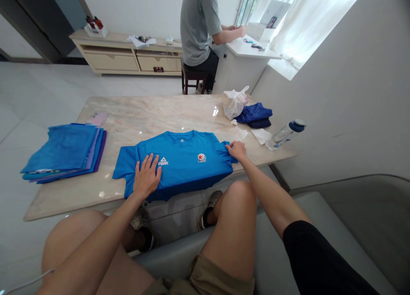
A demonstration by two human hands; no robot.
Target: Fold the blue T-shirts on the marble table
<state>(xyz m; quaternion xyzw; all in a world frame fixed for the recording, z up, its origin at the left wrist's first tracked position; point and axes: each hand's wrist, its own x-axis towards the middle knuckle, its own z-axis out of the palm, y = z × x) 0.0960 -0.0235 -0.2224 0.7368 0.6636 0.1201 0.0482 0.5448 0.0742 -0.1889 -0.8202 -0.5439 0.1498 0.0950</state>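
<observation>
A blue T-shirt (182, 167) lies front side up on the marble-topped table (147, 109), its collar facing away from me and its lower part hanging over the near edge. White PEAK lettering and a small round emblem show on its chest. My left hand (147, 174) rests flat on the shirt beside the lettering, fingers spread. At the other side, my right hand (236, 150) pinches the shirt's sleeve, which looks bunched near the fingers.
A stack of folded blue and purple clothes (64, 150) lies at the table's left. Toward the right are a white plastic bag (235, 102), dark blue folded clothes (256, 115), tissues (261, 135) and a clear water bottle (285, 135). Beyond, a person (200, 26) sits at a white desk (243, 47).
</observation>
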